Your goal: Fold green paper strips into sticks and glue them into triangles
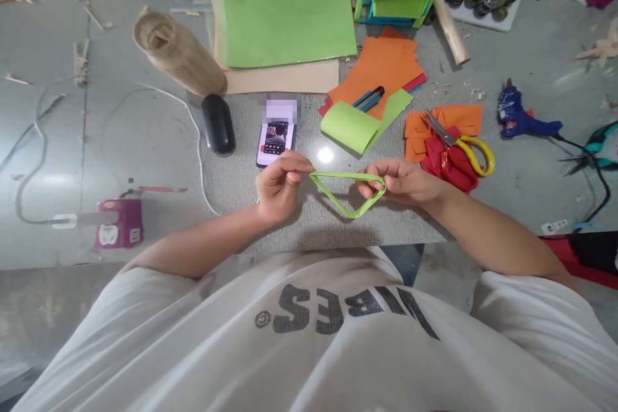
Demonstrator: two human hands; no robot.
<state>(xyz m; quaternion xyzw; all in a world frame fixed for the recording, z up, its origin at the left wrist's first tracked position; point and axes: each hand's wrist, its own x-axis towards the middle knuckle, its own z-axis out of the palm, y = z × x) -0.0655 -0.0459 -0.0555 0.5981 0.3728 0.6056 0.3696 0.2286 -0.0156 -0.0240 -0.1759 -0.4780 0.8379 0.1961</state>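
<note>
Grey, textured worktop (pixel 290 235) lies below; near its front edge, with forearms (pixel 207 238) angled inward, left hand (pixel 280 190) and right hand (pixel 403 181) pinch opposite corners of a thin, triangle-shaped green strip (pixel 342 174).

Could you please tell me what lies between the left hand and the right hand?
In the head view, a light-green loop, roughly triangular, spans the stretch: the right hand holds one end, and the left hand is at the opposite corner.
</note>
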